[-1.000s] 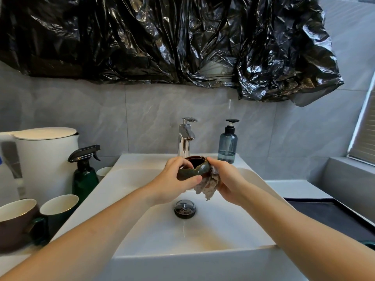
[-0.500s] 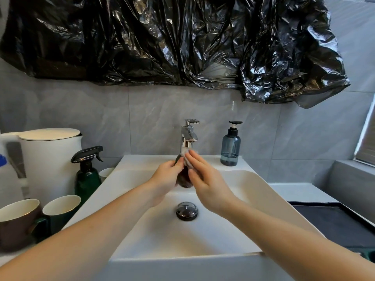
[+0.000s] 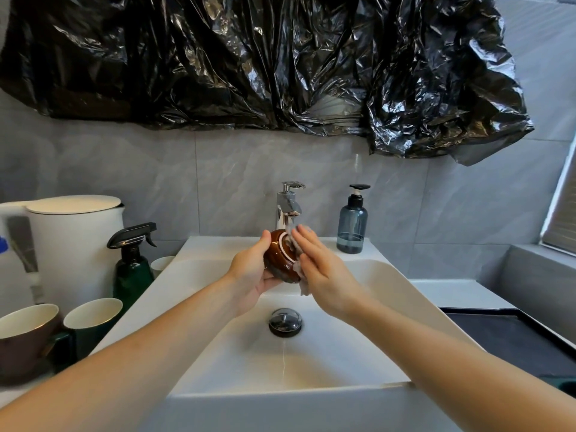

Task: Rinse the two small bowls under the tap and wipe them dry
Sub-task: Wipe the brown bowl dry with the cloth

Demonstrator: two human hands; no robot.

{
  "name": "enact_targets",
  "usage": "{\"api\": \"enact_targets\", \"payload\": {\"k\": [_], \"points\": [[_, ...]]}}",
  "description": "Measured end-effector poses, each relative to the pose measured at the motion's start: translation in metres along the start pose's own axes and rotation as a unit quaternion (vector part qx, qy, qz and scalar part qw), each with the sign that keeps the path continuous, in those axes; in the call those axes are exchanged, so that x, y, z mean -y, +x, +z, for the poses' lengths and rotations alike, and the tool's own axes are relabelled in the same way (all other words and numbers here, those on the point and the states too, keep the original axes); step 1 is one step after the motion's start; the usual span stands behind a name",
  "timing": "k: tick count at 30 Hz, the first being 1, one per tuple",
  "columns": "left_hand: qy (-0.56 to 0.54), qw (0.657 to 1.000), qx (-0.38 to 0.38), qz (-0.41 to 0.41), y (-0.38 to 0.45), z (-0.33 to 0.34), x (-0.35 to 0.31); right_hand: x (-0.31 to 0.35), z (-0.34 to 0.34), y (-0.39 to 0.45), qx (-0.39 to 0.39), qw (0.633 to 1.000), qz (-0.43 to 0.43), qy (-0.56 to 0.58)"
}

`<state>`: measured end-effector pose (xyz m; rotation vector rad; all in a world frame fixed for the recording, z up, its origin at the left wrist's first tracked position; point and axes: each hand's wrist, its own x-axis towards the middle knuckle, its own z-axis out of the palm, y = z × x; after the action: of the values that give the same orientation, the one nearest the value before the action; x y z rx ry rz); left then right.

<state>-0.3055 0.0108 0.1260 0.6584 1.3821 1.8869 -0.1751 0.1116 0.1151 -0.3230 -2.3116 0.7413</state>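
Note:
A small brown glazed bowl (image 3: 278,258) is held over the white sink (image 3: 402,291), tipped on its side with its pale foot ring facing right. My left hand (image 3: 249,272) cups it from the left and below. My right hand (image 3: 321,272) lies flat against the bowl's base, pressing a grey cloth (image 3: 300,269) onto it; the cloth's end hangs below the palm. The chrome tap (image 3: 288,207) stands just behind the bowl. No water stream is visible. A second small bowl is not identifiable.
A blue soap dispenser (image 3: 352,226) stands right of the tap. To the left are a green spray bottle (image 3: 131,266), a white kettle (image 3: 71,244), and two cups (image 3: 90,319). A drain plug (image 3: 285,322) sits in the basin. Black plastic sheeting (image 3: 265,63) hangs above.
The bowl was turned from upright onto its side, base to the right. My right hand flattened and shifted the cloth from the bowl's side onto its base. Both hands rose slightly toward the tap.

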Motion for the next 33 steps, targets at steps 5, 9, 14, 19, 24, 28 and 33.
{"api": "enact_targets", "payload": {"k": [5, 9, 14, 19, 24, 28, 33], "points": [[-0.056, 0.997, -0.053, 0.002, 0.002, -0.008, -0.007, 0.008, 0.009, -0.004, 0.046, 0.994, -0.090, -0.029], [-0.075, 0.996, -0.057, -0.002, 0.004, -0.010, -0.010, 0.009, 0.010, -0.002, 0.025, 0.994, -0.095, -0.041], [-0.050, 0.998, -0.021, -0.014, 0.002, -0.007, -0.009, 0.000, 0.007, 0.001, -0.015, 0.997, 0.016, 0.073], [-0.026, 1.000, -0.004, -0.003, 0.001, -0.003, -0.004, -0.003, -0.001, 0.004, 0.004, 0.893, 0.196, 0.406], [-0.040, 0.998, -0.020, 0.037, 0.005, -0.004, -0.007, 0.005, 0.000, 0.000, 0.058, 0.874, 0.273, 0.398], [0.013, 0.997, -0.022, 0.075, 0.008, -0.007, -0.008, 0.003, 0.000, 0.001, 0.093, 0.868, 0.284, 0.397], [0.098, 0.987, -0.028, 0.125, 0.011, -0.009, -0.003, 0.007, -0.006, -0.002, 0.160, 0.836, 0.295, 0.434]]}}
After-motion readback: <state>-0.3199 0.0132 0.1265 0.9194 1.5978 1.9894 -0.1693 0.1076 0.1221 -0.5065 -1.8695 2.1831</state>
